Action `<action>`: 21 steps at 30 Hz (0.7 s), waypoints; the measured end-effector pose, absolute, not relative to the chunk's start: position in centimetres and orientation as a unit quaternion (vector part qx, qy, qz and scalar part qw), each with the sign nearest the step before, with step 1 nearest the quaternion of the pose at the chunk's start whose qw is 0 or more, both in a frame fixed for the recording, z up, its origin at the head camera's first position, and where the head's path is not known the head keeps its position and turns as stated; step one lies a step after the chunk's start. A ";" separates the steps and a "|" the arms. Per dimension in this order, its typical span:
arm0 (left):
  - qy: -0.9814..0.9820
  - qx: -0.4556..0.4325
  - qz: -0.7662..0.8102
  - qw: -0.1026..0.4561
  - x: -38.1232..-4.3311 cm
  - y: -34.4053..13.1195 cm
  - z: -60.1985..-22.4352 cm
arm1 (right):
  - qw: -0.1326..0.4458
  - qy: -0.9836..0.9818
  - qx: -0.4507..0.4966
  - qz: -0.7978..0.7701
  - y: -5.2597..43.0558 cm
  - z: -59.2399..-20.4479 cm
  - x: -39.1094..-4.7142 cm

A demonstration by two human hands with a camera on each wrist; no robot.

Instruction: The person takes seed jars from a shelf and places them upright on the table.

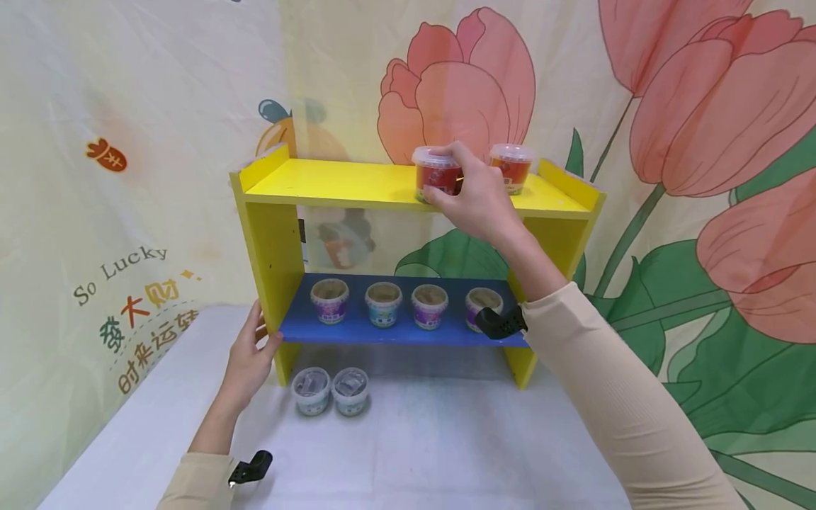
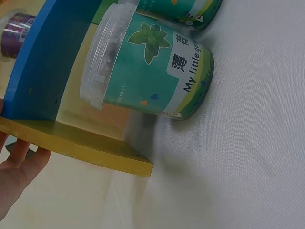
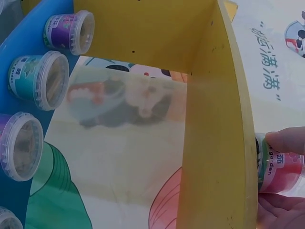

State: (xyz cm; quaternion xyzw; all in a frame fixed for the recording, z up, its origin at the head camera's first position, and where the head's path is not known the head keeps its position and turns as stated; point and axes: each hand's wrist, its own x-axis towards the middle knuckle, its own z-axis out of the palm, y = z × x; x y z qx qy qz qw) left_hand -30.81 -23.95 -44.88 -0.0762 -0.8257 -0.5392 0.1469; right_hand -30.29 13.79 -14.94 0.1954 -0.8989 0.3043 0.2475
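My right hand pinches a red-labelled plastic tub from above and the side, thumb on its front. In the right wrist view the tub sits right at the yellow top board. Another red-orange tub stands to its right. My left hand grips the left side panel of the yellow and blue shelf unit. Its thumb lies at the front edge by the blue board, and its fingers wrap around the outer side. Near it, two green-labelled mint tubs stand on the white cloth.
Several tubs with purple or teal labels stand in a row on the blue middle board. A black wrist device overlaps the rightmost one in the head view. Behind the unit hangs a tulip-printed curtain.
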 end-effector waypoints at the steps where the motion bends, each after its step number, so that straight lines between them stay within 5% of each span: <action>1: -0.825 -0.077 -0.540 0.148 -30.8 -23.9 -44.8 | 0.248 -0.898 0.198 0.305 13.8 -14.9 -30.2; 21: -0.825 -0.078 -0.540 0.148 -30.8 -23.9 -44.7 | 0.246 -0.889 0.222 0.315 12.9 -15.0 -27.7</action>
